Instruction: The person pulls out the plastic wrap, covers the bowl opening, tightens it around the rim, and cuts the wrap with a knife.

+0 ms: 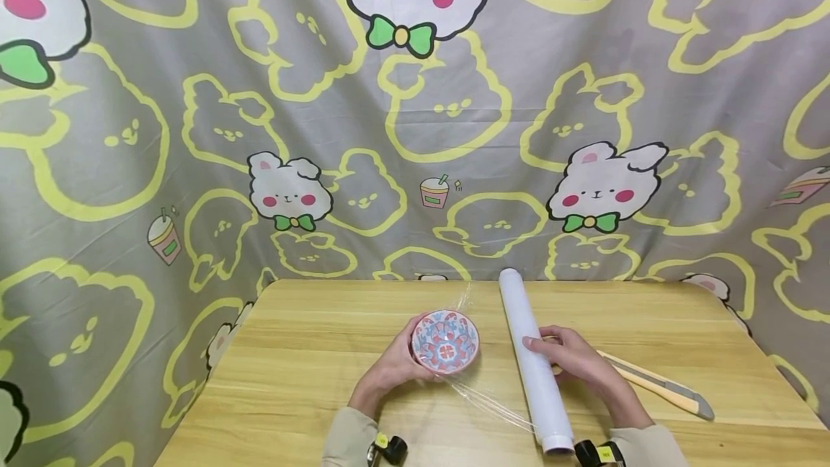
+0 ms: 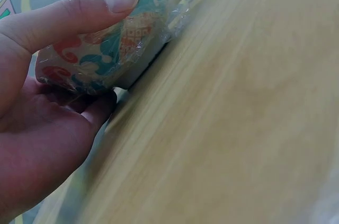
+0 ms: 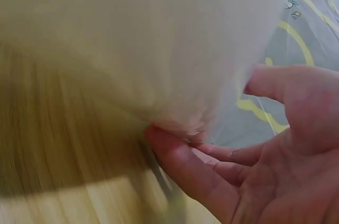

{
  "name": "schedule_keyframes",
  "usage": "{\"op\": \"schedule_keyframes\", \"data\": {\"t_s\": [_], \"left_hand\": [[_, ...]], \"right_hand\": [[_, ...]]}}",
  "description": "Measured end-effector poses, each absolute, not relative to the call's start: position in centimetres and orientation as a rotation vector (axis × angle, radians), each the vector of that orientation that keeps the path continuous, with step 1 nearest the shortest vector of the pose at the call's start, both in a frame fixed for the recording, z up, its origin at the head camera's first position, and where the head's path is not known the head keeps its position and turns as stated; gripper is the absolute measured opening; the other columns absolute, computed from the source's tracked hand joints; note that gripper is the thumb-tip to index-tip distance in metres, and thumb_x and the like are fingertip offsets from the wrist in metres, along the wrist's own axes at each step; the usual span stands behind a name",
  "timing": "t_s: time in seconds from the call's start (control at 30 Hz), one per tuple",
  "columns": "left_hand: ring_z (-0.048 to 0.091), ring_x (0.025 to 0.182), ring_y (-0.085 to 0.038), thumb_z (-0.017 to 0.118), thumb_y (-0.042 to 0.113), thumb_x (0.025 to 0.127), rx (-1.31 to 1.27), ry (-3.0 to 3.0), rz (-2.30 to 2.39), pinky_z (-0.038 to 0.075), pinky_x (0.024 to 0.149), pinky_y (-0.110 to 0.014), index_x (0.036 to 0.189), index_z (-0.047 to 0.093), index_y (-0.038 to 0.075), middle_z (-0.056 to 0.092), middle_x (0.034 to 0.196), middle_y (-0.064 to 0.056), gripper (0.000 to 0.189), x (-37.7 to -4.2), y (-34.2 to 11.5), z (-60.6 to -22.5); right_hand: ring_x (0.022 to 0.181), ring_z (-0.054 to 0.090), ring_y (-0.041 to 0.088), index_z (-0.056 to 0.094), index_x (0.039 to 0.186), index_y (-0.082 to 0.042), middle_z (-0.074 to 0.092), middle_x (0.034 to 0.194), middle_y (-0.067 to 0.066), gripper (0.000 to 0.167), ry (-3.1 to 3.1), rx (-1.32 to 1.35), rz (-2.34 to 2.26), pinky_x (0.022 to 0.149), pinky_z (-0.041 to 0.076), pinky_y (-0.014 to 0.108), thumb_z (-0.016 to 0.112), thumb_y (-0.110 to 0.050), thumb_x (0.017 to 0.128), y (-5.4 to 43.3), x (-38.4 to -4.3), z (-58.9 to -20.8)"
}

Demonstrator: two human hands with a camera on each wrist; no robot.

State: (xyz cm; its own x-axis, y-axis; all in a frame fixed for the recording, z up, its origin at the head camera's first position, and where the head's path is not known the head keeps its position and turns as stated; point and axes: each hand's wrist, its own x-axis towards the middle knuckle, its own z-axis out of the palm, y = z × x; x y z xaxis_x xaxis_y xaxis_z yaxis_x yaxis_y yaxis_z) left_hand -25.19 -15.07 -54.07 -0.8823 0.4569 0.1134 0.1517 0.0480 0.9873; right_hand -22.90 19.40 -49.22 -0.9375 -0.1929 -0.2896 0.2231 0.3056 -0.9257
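A small bowl (image 1: 445, 342) with a red and blue pattern is gripped at its left side by my left hand (image 1: 392, 360). In the left wrist view, clear film clings to the patterned outside of the bowl (image 2: 100, 49), with the thumb lying along its wall and fingers beneath. A strand of stretched cling film (image 1: 489, 403) runs from the bowl to a long white roll of cling film (image 1: 537, 366). My right hand (image 1: 576, 360) holds this roll from its right side, thumb on top. The right wrist view shows the roll (image 3: 137, 49) large and blurred above the fingers.
A yellow utility knife (image 1: 658, 384) lies on the wooden table (image 1: 311, 352), just right of my right hand. Behind the table hangs a grey curtain (image 1: 363, 121) printed with cartoon animals, which also closes off both sides.
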Motion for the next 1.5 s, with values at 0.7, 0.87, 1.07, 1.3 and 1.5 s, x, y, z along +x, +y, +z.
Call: {"op": "schedule_keyframes", "data": {"t_s": [0.7,0.87,1.07,1.3,1.5], "left_hand": [[0.040,0.140,-0.039,0.086,-0.013,0.063,0.656,2.007,1.944,0.035,0.118,-0.034,0.159,0.025,0.001,0.039,0.155,-0.023,0.115,-25.6,-15.6,-53.5],[0.039,0.142,-0.038,0.086,-0.015,0.061,0.642,2.010,1.938,0.030,0.121,-0.043,0.160,0.026,0.005,0.040,0.156,-0.021,0.118,-25.7,-15.5,-53.5],[0.038,0.142,-0.040,0.087,-0.016,0.061,0.631,2.017,1.930,0.029,0.121,-0.048,0.160,0.025,0.005,0.038,0.157,-0.021,0.119,-25.6,-15.6,-53.6],[0.035,0.144,-0.042,0.086,-0.016,0.061,0.657,1.996,1.927,0.030,0.121,-0.045,0.160,0.022,0.004,0.034,0.159,-0.023,0.120,-25.6,-15.9,-53.7],[0.033,0.144,-0.043,0.085,-0.018,0.060,0.672,1.973,1.928,0.029,0.121,-0.045,0.161,0.019,0.004,0.032,0.159,-0.024,0.122,-25.7,-15.8,-53.9]], "right_hand": [[0.081,0.060,0.023,0.048,0.126,0.013,0.059,0.097,0.015,0.061,2.527,0.015,-1.511,0.061,0.057,0.038,0.074,-0.032,0.094,19.1,-22.4,-49.5],[0.082,0.062,0.023,0.041,0.137,0.015,0.060,0.099,0.017,0.073,2.505,-0.005,-1.500,0.063,0.059,0.038,0.074,-0.035,0.094,19.4,-22.4,-49.6],[0.081,0.061,0.023,0.031,0.149,0.013,0.059,0.099,0.016,0.089,2.520,-0.013,-1.462,0.062,0.057,0.037,0.075,-0.040,0.093,19.3,-22.6,-49.9],[0.083,0.062,0.022,0.029,0.151,0.012,0.061,0.102,0.017,0.089,2.501,-0.029,-1.467,0.063,0.058,0.037,0.072,-0.041,0.095,19.3,-22.3,-49.6],[0.081,0.064,0.022,0.038,0.147,0.011,0.067,0.103,0.015,0.075,2.699,-0.173,-1.346,0.065,0.057,0.036,0.070,-0.035,0.098,22.3,-22.0,-48.2]]}}
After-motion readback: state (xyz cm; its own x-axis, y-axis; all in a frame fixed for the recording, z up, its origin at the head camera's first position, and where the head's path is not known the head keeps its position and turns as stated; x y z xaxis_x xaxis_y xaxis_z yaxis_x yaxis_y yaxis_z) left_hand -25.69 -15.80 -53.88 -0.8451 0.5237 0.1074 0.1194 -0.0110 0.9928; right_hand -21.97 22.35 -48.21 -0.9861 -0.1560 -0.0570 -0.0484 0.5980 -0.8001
